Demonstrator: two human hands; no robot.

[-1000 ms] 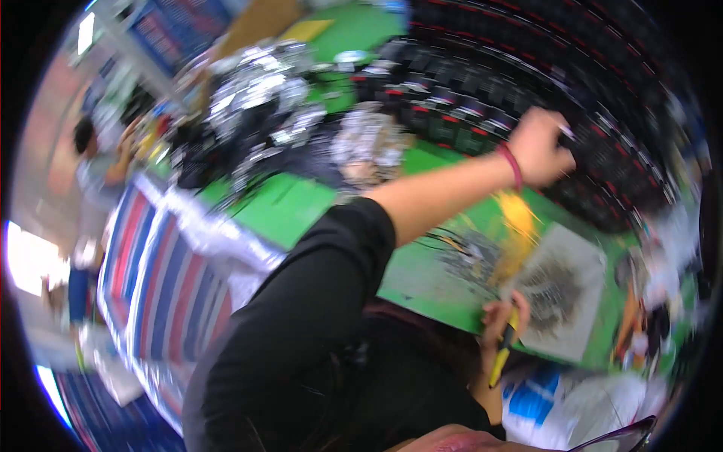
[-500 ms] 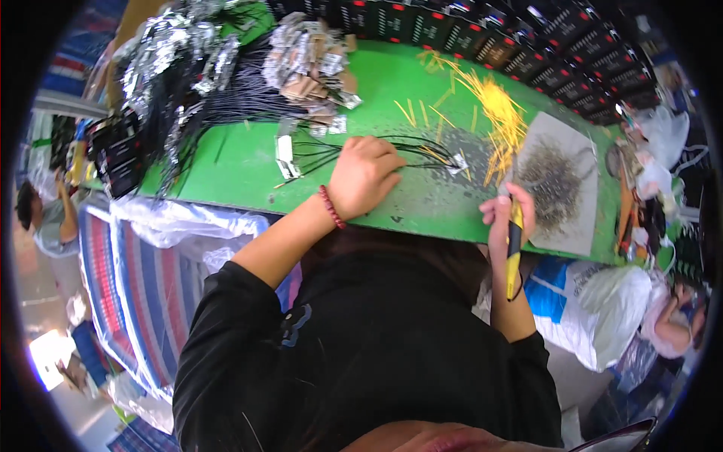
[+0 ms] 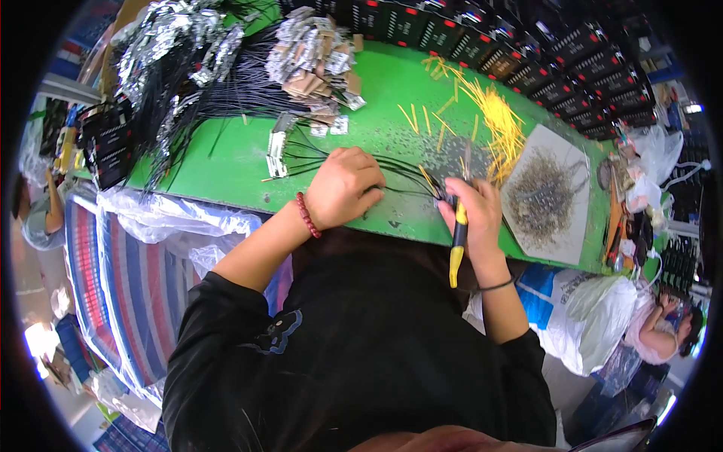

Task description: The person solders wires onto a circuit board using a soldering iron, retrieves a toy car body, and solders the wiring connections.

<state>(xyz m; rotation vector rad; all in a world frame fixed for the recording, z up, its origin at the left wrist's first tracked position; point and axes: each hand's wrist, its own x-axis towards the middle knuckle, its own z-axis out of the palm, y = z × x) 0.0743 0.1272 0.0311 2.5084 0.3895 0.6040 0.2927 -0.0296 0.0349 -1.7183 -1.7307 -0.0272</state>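
My left hand (image 3: 344,188) is closed over a small bundle of thin black wires (image 3: 407,167) on the green table. Silvery-white tabs (image 3: 277,154) cap the bundle's left ends, and a few yellow strands show at its right end. In my right hand (image 3: 476,215) is a yellow-and-black handled tool (image 3: 458,252), its handle slanting toward me and a narrow greyish end above the fingers. The right fingers are close to the wires' right ends; whether they touch is hidden. Loose yellow strips (image 3: 501,128) lie heaped beyond this hand.
A white board (image 3: 527,158) bearing dark clippings lies on the green table (image 3: 226,169) at right. More black wires (image 3: 248,79) with silvery tabs are heaped at far left. Stacked black boxes (image 3: 467,41) line the back. A white sack (image 3: 602,301) stands below right; other people are at both sides.
My right hand has moved left with the tool, from beside the white board to the wires' right ends. My left hand has shifted slightly left and nearer me, still on the wires.
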